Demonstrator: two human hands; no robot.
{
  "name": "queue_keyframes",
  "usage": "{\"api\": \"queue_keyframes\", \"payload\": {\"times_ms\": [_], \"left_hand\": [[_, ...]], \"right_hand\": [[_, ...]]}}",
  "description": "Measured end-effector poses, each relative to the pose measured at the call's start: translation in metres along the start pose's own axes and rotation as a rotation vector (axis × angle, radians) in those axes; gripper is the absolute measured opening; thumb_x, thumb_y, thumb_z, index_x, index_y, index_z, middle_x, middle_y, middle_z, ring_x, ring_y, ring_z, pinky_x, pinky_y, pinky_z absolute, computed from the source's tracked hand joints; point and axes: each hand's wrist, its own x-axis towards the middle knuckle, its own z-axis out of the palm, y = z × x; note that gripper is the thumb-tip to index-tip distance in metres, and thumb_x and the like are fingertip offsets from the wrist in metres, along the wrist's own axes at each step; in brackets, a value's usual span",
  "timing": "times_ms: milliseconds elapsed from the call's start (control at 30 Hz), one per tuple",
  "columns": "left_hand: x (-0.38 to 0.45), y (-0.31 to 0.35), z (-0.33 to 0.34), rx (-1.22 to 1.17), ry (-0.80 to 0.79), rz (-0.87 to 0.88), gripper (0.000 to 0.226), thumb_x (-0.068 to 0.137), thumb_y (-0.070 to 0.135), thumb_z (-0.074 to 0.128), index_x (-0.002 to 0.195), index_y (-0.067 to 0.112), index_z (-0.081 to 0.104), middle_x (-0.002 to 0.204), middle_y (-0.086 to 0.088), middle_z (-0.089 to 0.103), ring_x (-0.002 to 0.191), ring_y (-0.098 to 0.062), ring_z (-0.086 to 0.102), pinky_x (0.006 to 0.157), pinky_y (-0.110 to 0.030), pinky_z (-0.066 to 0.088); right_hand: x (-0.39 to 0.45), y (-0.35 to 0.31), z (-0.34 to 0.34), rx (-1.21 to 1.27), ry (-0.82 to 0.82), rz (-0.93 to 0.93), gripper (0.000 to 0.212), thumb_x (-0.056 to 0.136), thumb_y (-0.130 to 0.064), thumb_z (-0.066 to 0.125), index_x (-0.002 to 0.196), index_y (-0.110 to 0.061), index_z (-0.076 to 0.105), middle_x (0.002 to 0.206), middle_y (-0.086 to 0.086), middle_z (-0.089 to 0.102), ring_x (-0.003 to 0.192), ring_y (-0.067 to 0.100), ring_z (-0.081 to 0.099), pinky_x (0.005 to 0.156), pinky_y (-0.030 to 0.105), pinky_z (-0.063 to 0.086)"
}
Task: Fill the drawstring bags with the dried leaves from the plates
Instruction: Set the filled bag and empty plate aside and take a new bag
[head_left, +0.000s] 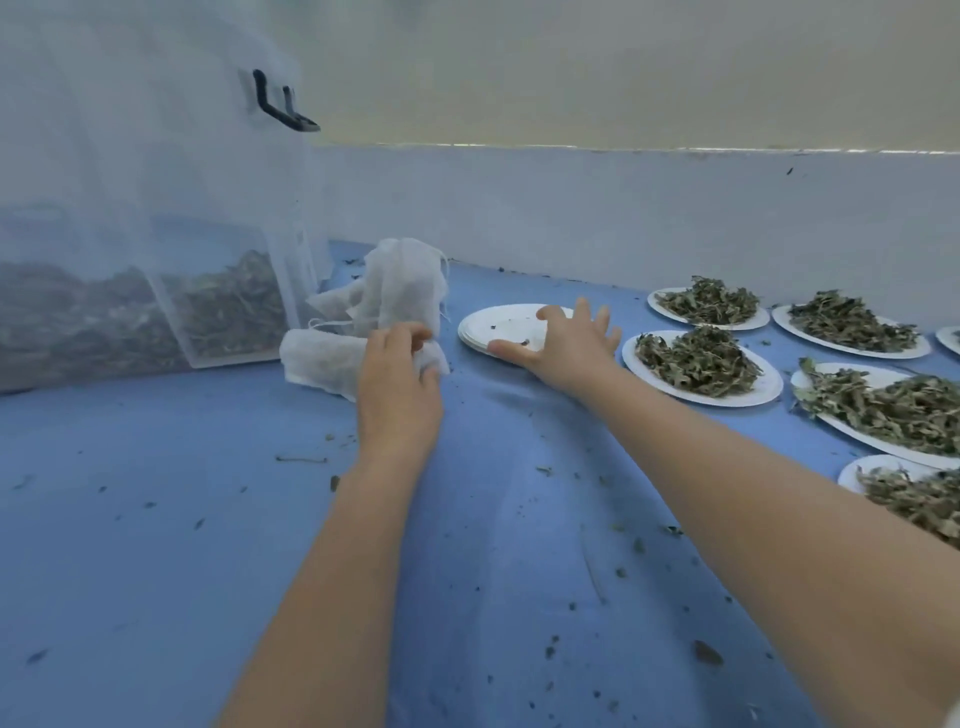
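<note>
Bag in hand: a white drawstring bag stands up tall at the back of the desk, and its bottom corner is pinched in the left hand.
Left hand: the left hand has its fingers curled round the bottom of that bag and grips it.
Other bags: one more white bag lies flat on its side just left of the left hand, touching the tall bag. Another small one sits behind it.
Empty plates: a small stack of white paper plates sits just right of the tall bag, with only a few crumbs on top.
Right hand: the right hand is spread flat with straight fingers and rests on the near edge of that stack. It holds nothing.
Full plates: more white plates sit to the right, each with a heap of dried leaves on it.
Desk: the desk has a blue cover with little leaf bits all over it.
Net: a big white mesh net hangs on the left. A clear tub of dried leaves shows through it.
</note>
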Motion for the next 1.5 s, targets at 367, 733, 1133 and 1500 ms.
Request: {"api": "queue_keyframes", "payload": {"times_ms": [367, 733, 1133, 1500], "left_hand": [[-0.04, 0.069, 0.015, -0.133, -0.256, 0.115, 0.043, 0.082, -0.008, 0.047, 0.116, 0.014, 0.06, 0.115, 0.001, 0.06, 0.099, -0.012, 0.054, 0.087, -0.022, 0.042], [-0.125, 0.17, 0.018, -0.102, -0.609, 0.109, 0.034, 0.086, 0.003, 0.043, 0.117, 0.013, 0.053, 0.109, -0.003, 0.06, 0.089, -0.016, 0.051, 0.071, -0.027, 0.038], [-0.172, 0.251, 0.081, 0.225, -0.885, 0.151, 0.044, 0.091, 0.034, 0.05, 0.123, 0.007, 0.037, 0.13, -0.016, 0.036, 0.121, -0.032, 0.035, 0.095, -0.041, 0.039], [-0.169, 0.244, 0.106, 0.347, -0.909, -0.075, 0.048, 0.092, 0.026, 0.042, 0.132, 0.004, 0.027, 0.128, -0.02, 0.044, 0.119, -0.036, 0.039, 0.089, -0.037, 0.037]], "right_hand": [[-0.102, 0.001, -0.045, 0.155, 0.047, -0.048, 0.058, 0.089, -0.052, 0.05, 0.132, -0.014, 0.045, 0.137, 0.013, 0.035, 0.129, 0.031, 0.029, 0.106, 0.036, 0.023], [-0.201, 0.062, -0.126, -0.051, 0.037, 0.062, 0.044, 0.095, -0.031, 0.049, 0.134, -0.013, 0.038, 0.139, 0.017, 0.029, 0.125, 0.034, 0.031, 0.102, 0.04, 0.028], [-0.25, 0.199, -0.189, -0.164, -0.225, 0.33, 0.082, 0.083, -0.068, 0.047, 0.138, -0.008, 0.031, 0.132, 0.017, 0.047, 0.124, 0.037, 0.039, 0.1, 0.047, 0.037], [-0.237, 0.219, -0.166, -0.187, -0.304, 0.429, 0.108, 0.069, -0.089, 0.03, 0.149, -0.019, 0.011, 0.15, 0.015, 0.03, 0.139, 0.04, 0.021, 0.109, 0.055, 0.014]]}}
